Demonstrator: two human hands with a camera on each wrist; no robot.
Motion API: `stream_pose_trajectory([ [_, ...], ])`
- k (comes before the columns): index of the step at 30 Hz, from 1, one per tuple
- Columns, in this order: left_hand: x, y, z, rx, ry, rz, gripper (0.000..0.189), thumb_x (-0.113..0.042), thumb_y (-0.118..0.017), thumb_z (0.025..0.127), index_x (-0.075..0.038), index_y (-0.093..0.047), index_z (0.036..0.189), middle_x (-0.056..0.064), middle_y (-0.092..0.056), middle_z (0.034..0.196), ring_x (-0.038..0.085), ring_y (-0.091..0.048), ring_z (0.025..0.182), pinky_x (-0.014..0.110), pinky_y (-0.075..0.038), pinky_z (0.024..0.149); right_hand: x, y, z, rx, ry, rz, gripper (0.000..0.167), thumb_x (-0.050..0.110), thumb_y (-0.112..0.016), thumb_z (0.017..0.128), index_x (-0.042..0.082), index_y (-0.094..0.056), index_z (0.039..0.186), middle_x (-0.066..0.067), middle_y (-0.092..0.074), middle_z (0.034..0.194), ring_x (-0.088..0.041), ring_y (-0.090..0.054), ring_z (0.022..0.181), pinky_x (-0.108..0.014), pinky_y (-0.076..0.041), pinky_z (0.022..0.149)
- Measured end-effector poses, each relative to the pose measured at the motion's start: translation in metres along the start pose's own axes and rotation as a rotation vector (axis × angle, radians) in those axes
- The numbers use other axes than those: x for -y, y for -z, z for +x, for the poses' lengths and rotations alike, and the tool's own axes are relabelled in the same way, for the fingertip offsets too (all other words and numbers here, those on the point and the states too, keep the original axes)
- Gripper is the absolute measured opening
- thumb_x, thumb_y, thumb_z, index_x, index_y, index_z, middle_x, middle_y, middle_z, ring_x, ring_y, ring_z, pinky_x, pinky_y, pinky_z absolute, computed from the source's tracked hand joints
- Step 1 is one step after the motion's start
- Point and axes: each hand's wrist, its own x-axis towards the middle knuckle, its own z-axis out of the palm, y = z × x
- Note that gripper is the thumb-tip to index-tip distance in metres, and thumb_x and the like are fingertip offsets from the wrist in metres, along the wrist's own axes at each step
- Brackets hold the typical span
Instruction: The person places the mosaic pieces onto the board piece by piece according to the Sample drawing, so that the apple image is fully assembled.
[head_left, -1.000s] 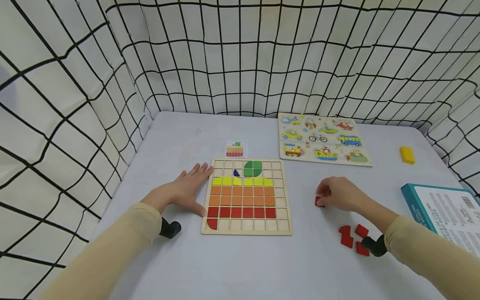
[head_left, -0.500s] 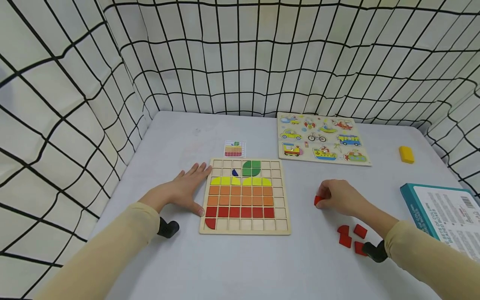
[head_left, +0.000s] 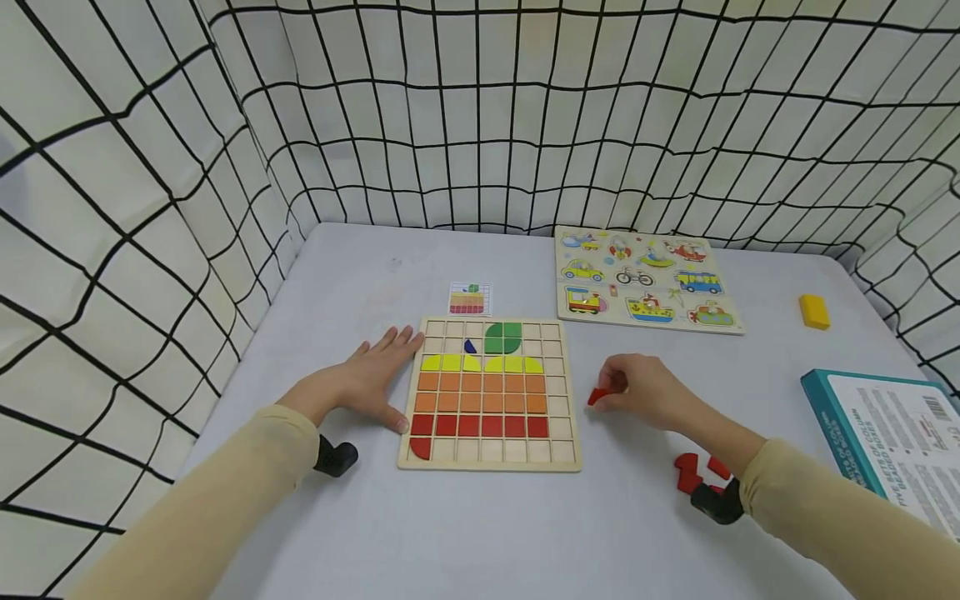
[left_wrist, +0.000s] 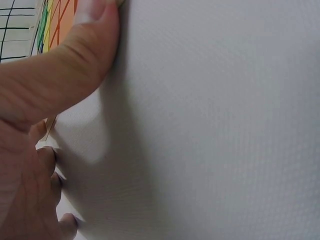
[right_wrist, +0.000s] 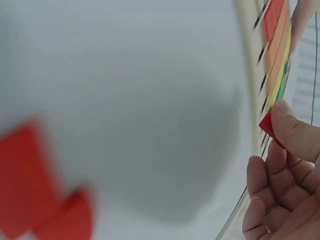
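A wooden grid board (head_left: 566, 417) lies mid-table, with rows of yellow, orange and red tiles, a green leaf shape and one small blue piece. In its bottom row a single red rounded tile (head_left: 421, 448) fills the leftmost cell. My left hand (head_left: 367, 383) is spread flat, thumb and fingertips at the board's left edge; its thumb (left_wrist: 75, 65) shows large in the left wrist view. To the right of the board, my right hand (head_left: 641, 390) pinches a red tile (right_wrist: 270, 126) between thumb and fingers. Several loose red tiles (head_left: 686, 475) lie below the right wrist, partly covered by the black wrist camera.
A small picture card (head_left: 470, 298) lies behind the board. Further back on the right is a vehicle puzzle board (head_left: 648, 279). A yellow block (head_left: 813, 311) and a teal-edged box (head_left: 892, 425) lie at the right. Black netting (head_left: 480, 142) surrounds the table.
My right hand has picked up the red tile from the table and carried it left toward the grid board. My left hand has stayed at the board's edge.
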Motion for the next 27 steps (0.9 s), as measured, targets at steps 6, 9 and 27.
stream_pose_trajectory([
  [6,-0.003,0.001,-0.001,-0.003,0.001,-0.004,0.133,-0.047,-0.093,0.069,-0.004,-0.010,0.164,0.022,-0.005,0.172,0.045,0.002,0.159,0.071,-0.004,0.123,0.039,-0.022,0.011,0.040,0.065,0.069,0.021,0.016,-0.085,0.084,0.010,-0.066,0.090,0.000,-0.064,0.084,-0.016,-0.056,0.083,-0.024,-0.050,0.071],
  [9,-0.003,0.001,-0.001,-0.006,-0.002,-0.004,0.134,-0.047,-0.093,0.068,-0.004,-0.010,0.164,0.023,-0.004,0.172,0.045,0.002,0.159,0.071,-0.004,0.123,0.057,-0.034,0.016,0.062,0.095,0.094,0.018,0.015,-0.084,0.085,0.010,-0.067,0.090,0.001,-0.064,0.083,-0.015,-0.056,0.081,-0.023,-0.050,0.071],
  [27,0.001,0.001,0.000,0.004,-0.004,-0.004,0.133,-0.047,-0.092,0.069,-0.005,-0.009,0.165,0.022,-0.003,0.172,0.045,0.003,0.159,0.070,-0.005,0.124,0.134,-0.087,0.028,0.174,0.287,0.077,0.004,0.015,-0.079,0.091,0.012,-0.076,0.090,0.006,-0.068,0.078,-0.010,-0.057,0.074,-0.017,-0.049,0.065],
])
